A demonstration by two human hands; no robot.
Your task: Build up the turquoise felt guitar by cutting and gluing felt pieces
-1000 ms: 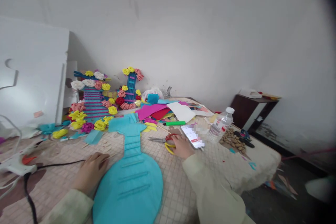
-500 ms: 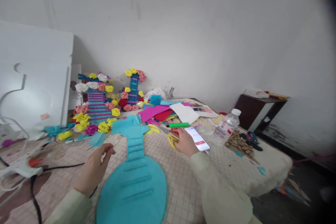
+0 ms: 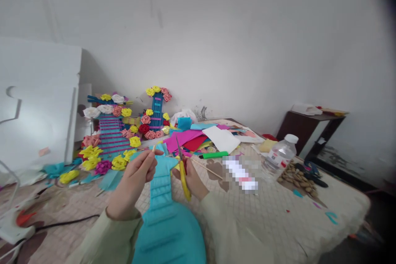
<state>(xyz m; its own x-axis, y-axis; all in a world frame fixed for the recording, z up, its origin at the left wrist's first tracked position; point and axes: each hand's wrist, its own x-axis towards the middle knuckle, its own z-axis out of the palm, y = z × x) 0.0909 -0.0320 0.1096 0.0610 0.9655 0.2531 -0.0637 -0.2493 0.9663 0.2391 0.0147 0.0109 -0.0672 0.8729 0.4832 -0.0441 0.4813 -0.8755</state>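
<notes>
My left hand (image 3: 136, 177) is raised above the table, its fingers pinched on a thin wooden stick (image 3: 154, 148) that pokes up from them. My right hand (image 3: 191, 179) holds yellow-handled scissors (image 3: 182, 169) upright, blades pointing up close to the stick. Below both hands lies a turquoise guitar-shaped felt piece (image 3: 165, 218) with raised strips across its neck.
Flower-covered blue craft pieces (image 3: 113, 128) stand at the back left beside a white foam board (image 3: 37, 103). Coloured felt sheets (image 3: 192, 136), a green marker (image 3: 215, 155), a phone (image 3: 239, 171), a water bottle (image 3: 278, 156) and peanuts (image 3: 293, 175) lie to the right. A glue gun (image 3: 15, 222) rests at left.
My right hand lifted the scissors from beside the phone and brought them to the middle. My left hand rose off the table with a stick. The two hands came together.
</notes>
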